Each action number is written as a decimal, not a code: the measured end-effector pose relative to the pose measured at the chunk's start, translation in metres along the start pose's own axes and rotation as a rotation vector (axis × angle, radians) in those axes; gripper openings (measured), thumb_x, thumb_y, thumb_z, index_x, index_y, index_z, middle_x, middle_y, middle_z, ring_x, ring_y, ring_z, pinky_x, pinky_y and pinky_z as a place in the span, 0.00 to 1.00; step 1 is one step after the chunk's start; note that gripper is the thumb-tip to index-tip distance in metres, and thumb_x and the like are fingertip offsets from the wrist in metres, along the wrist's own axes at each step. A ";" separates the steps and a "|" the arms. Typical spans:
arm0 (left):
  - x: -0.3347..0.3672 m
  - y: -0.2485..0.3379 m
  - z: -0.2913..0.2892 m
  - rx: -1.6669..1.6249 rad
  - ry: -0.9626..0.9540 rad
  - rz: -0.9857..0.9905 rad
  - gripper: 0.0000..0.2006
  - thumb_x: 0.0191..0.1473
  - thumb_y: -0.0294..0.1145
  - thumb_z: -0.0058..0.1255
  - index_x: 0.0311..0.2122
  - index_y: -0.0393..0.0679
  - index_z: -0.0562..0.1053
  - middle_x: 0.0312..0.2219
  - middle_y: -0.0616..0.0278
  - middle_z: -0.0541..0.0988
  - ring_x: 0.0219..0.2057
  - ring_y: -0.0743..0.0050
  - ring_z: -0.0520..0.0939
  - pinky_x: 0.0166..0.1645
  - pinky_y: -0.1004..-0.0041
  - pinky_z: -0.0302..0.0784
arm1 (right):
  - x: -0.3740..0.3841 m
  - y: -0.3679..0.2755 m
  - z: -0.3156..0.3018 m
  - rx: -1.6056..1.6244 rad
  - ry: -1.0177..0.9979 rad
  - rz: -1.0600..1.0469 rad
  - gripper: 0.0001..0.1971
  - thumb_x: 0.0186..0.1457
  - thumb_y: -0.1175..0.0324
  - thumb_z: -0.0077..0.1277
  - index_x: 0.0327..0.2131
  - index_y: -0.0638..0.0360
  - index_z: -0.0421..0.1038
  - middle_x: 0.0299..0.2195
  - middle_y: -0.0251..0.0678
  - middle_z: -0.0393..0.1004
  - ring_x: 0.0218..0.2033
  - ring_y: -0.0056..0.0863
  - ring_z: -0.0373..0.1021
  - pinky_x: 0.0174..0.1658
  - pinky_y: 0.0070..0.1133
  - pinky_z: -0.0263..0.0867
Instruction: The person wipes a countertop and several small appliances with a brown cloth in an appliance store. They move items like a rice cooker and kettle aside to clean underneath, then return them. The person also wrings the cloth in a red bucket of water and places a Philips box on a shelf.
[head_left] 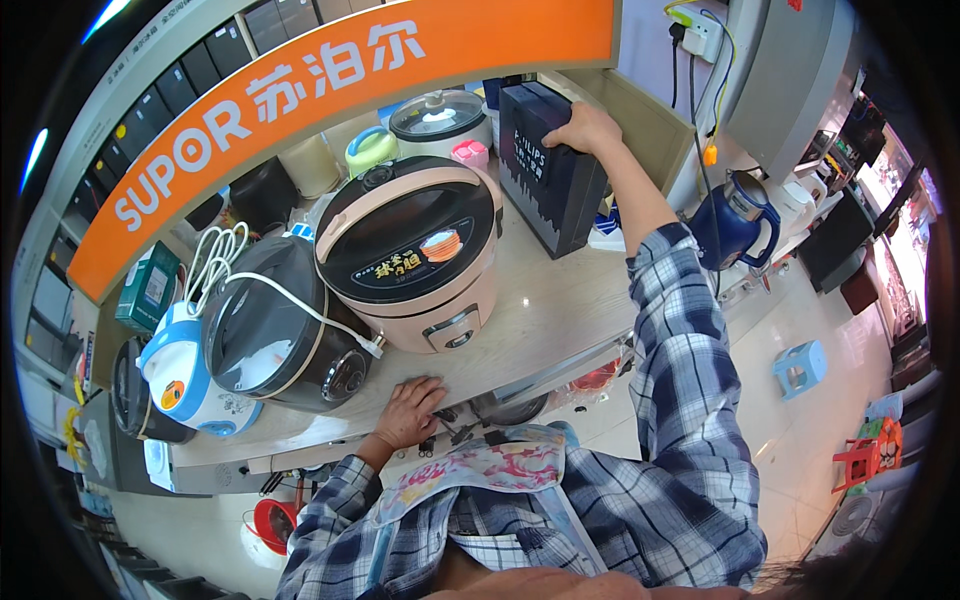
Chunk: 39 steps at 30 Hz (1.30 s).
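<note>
With my right hand (pixel 587 129) I grip the upper edge of a tall dark box (pixel 545 165) that stands upright on the counter shelf. My left hand (pixel 408 412) lies on the counter's front edge, fingers stretched out and holding nothing. Between the hands stands a pink rice cooker (pixel 425 290) with a black lid and a carrying handle. Left of it are a dark grey rice cooker (pixel 265 335) with a white cord (pixel 300 308) draped over it, and a blue-and-white cooker (pixel 180 372).
An orange sign board (pixel 340 110) arches over the shelf. Behind are a glass-lidded pot (pixel 437 118), a light green pot (pixel 372 150) and a green box (pixel 150 285). A blue kettle (pixel 735 222) stands right of my arm. Blue (pixel 800 368) and red (pixel 855 465) stools are on the floor.
</note>
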<state>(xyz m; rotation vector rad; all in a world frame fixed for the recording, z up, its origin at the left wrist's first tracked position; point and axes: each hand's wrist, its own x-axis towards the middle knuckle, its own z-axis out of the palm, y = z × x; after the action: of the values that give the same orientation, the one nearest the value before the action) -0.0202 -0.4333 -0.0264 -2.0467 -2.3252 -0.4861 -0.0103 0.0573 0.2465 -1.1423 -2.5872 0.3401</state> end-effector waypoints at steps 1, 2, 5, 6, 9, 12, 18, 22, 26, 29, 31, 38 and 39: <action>0.000 0.000 0.000 -0.003 -0.004 -0.003 0.28 0.42 0.35 0.59 0.52 0.47 0.69 0.55 0.59 0.68 0.57 0.55 0.67 0.57 0.57 0.62 | 0.005 0.001 -0.002 -0.003 -0.015 -0.011 0.38 0.32 0.46 0.66 0.48 0.57 0.73 0.48 0.43 0.75 0.50 0.39 0.71 0.50 0.34 0.67; 0.000 0.000 -0.001 -0.007 -0.009 -0.007 0.28 0.43 0.36 0.59 0.53 0.47 0.69 0.55 0.59 0.68 0.57 0.54 0.67 0.57 0.57 0.62 | 0.008 0.001 -0.003 -0.005 -0.031 -0.022 0.38 0.32 0.47 0.66 0.48 0.57 0.73 0.48 0.42 0.75 0.50 0.39 0.71 0.50 0.34 0.67; 0.000 0.000 -0.001 -0.027 -0.013 -0.012 0.27 0.44 0.36 0.59 0.53 0.48 0.69 0.55 0.58 0.68 0.57 0.54 0.67 0.57 0.56 0.62 | 0.014 0.001 -0.001 -0.031 -0.031 -0.042 0.37 0.31 0.46 0.66 0.47 0.57 0.74 0.48 0.41 0.75 0.49 0.39 0.72 0.50 0.34 0.68; -0.001 0.001 -0.001 -0.035 -0.013 -0.014 0.27 0.44 0.36 0.59 0.53 0.48 0.69 0.55 0.58 0.68 0.57 0.54 0.67 0.57 0.56 0.62 | 0.014 0.002 0.001 -0.040 -0.030 -0.050 0.37 0.30 0.46 0.67 0.47 0.56 0.74 0.47 0.41 0.75 0.49 0.39 0.72 0.50 0.35 0.68; 0.002 0.001 -0.001 -0.026 -0.012 -0.028 0.27 0.45 0.36 0.58 0.53 0.48 0.68 0.55 0.58 0.68 0.56 0.54 0.67 0.57 0.56 0.62 | 0.013 0.005 0.009 -0.032 -0.014 -0.027 0.42 0.31 0.42 0.65 0.51 0.55 0.71 0.52 0.41 0.72 0.51 0.38 0.71 0.51 0.35 0.68; -0.001 0.002 -0.003 -0.007 -0.021 -0.031 0.28 0.44 0.36 0.59 0.54 0.47 0.68 0.55 0.57 0.68 0.56 0.53 0.67 0.57 0.55 0.61 | 0.003 0.003 0.005 -0.033 0.040 0.013 0.44 0.33 0.39 0.62 0.54 0.54 0.68 0.55 0.42 0.69 0.52 0.39 0.69 0.52 0.36 0.67; -0.001 0.001 -0.002 -0.019 -0.024 -0.023 0.29 0.42 0.36 0.60 0.53 0.46 0.68 0.54 0.56 0.68 0.56 0.52 0.66 0.57 0.56 0.61 | 0.017 0.026 -0.002 0.183 0.152 -0.062 0.40 0.38 0.41 0.57 0.51 0.59 0.70 0.49 0.47 0.73 0.50 0.41 0.71 0.53 0.33 0.65; 0.005 0.001 -0.003 -0.015 -0.014 -0.003 0.30 0.42 0.34 0.59 0.54 0.46 0.68 0.55 0.56 0.68 0.57 0.53 0.67 0.58 0.57 0.61 | 0.028 0.073 -0.016 0.316 0.219 -0.037 0.35 0.40 0.46 0.55 0.48 0.63 0.73 0.44 0.50 0.76 0.48 0.42 0.72 0.52 0.30 0.66; 0.002 0.002 -0.004 -0.008 -0.010 -0.009 0.31 0.40 0.31 0.57 0.54 0.47 0.67 0.56 0.58 0.67 0.57 0.55 0.66 0.58 0.59 0.61 | 0.010 0.105 -0.005 0.298 0.445 -0.020 0.29 0.42 0.52 0.54 0.45 0.62 0.74 0.43 0.49 0.76 0.47 0.42 0.72 0.50 0.32 0.67; 0.002 0.002 -0.006 -0.003 -0.026 -0.004 0.31 0.40 0.31 0.57 0.54 0.47 0.67 0.56 0.58 0.67 0.57 0.56 0.66 0.59 0.58 0.61 | -0.001 0.137 0.011 0.410 0.516 -0.007 0.22 0.45 0.57 0.54 0.41 0.62 0.75 0.37 0.46 0.78 0.42 0.41 0.74 0.45 0.31 0.68; 0.002 0.002 -0.008 -0.002 -0.044 -0.011 0.30 0.41 0.32 0.57 0.54 0.47 0.67 0.55 0.57 0.67 0.57 0.54 0.66 0.58 0.58 0.61 | -0.018 0.147 0.026 0.542 0.518 0.020 0.16 0.50 0.60 0.52 0.37 0.63 0.75 0.30 0.41 0.79 0.33 0.34 0.75 0.38 0.27 0.68; -0.001 0.003 -0.006 -0.016 -0.054 -0.022 0.29 0.43 0.34 0.57 0.54 0.46 0.67 0.55 0.54 0.67 0.56 0.52 0.66 0.57 0.56 0.62 | -0.095 0.160 0.102 1.008 0.345 -0.001 0.08 0.60 0.67 0.50 0.33 0.63 0.73 0.18 0.25 0.67 0.19 0.12 0.60 0.23 0.13 0.54; -0.001 0.003 -0.005 -0.009 -0.058 -0.023 0.29 0.43 0.34 0.57 0.54 0.46 0.67 0.55 0.54 0.67 0.56 0.52 0.66 0.57 0.56 0.62 | -0.104 0.161 0.113 1.006 0.316 0.007 0.08 0.60 0.68 0.50 0.33 0.63 0.73 0.18 0.25 0.67 0.19 0.12 0.61 0.23 0.13 0.55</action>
<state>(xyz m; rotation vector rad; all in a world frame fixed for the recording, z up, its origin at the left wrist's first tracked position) -0.0183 -0.4354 -0.0213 -2.0673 -2.3853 -0.4443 0.1259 0.0744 0.0706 -0.7250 -1.7208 1.1716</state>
